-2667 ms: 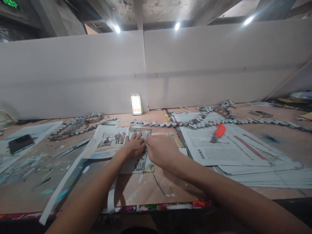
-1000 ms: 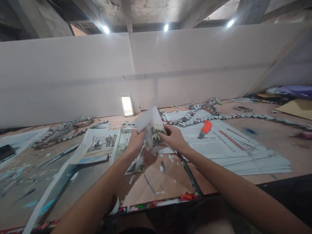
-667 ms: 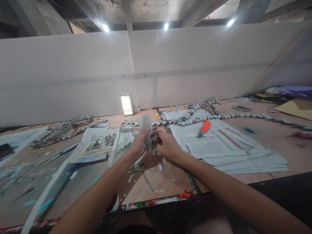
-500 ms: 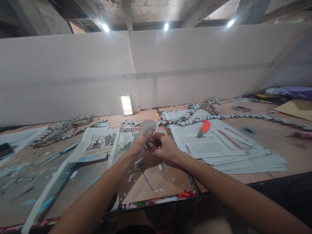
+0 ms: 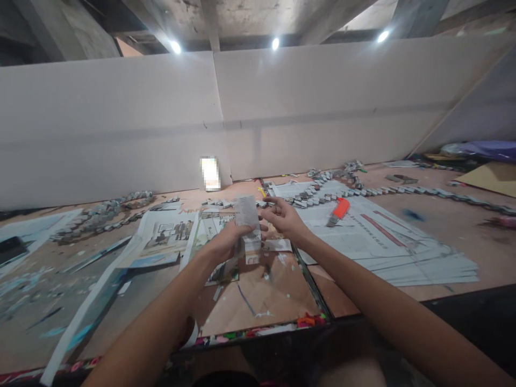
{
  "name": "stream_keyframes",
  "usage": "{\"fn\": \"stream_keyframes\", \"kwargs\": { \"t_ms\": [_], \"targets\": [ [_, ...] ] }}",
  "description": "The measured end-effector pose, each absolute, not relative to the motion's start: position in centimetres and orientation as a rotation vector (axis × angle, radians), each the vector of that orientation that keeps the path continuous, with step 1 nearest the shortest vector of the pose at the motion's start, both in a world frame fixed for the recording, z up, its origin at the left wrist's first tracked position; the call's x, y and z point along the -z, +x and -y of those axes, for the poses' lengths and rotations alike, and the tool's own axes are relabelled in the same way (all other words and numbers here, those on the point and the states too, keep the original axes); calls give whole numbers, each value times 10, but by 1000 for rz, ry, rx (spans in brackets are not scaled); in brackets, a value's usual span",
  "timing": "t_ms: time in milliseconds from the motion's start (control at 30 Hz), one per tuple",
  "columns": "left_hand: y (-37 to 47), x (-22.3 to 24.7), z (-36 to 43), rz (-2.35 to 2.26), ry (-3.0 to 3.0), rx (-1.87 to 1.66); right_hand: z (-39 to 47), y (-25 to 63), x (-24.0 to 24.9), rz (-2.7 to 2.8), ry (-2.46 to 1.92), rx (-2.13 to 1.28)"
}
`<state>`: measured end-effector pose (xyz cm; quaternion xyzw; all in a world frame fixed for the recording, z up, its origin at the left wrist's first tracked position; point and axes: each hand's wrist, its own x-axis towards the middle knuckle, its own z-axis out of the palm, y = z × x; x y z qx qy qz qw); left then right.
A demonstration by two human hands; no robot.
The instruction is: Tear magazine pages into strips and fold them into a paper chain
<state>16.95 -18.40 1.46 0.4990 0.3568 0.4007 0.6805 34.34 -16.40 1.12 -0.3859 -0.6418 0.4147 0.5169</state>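
Note:
Over the middle of the table, a narrow strip of newsprint stands roughly upright. My left hand pinches it, the thumb across its front and fingertips showing past its right edge. Just right of the strip, my right hand is held with its fingers partly bent and apart; I see nothing in it. Below that hand a short pale paper strip lies on the table. Farther right, an orange utility knife rests on a stack of newspaper sheets.
A long chain of folded paper links runs across the back right. More chain is heaped at left. A bright phone-like screen, blurred out, leans on the white board. Printed pages lie left of my hands.
The paper was bent and held between both hands; now it is straightened into a strip in my left hand. My right hand has moved away to the right and its fingers have parted.

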Motion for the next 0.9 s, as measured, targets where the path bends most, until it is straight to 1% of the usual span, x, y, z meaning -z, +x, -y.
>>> {"fn": "stream_keyframes", "kwargs": {
  "t_ms": [133, 300, 433, 567, 700, 900],
  "targets": [
    [172, -13, 188, -849, 1340, -753, 166, 345, -16, 1612, -948, -1081],
    [169, -6, 182, -1099, 1672, -810, 164, 347, -19, 1373, -1002, -977],
    [165, 0, 176, -1255, 1700, -785, 156, 353, -16, 1247, -943, -1084],
    [164, -1, 176, -1188, 1705, -727, 153, 356, -15, 1215, -876, -1207],
    [165, -5, 179, -1103, 1737, -716, 153, 358, -15, 1244, -901, -1187],
    [166, -4, 177, -1327, 1805, -773, 150, 358, -11, 1205, -907, -1149]
  ]
}}
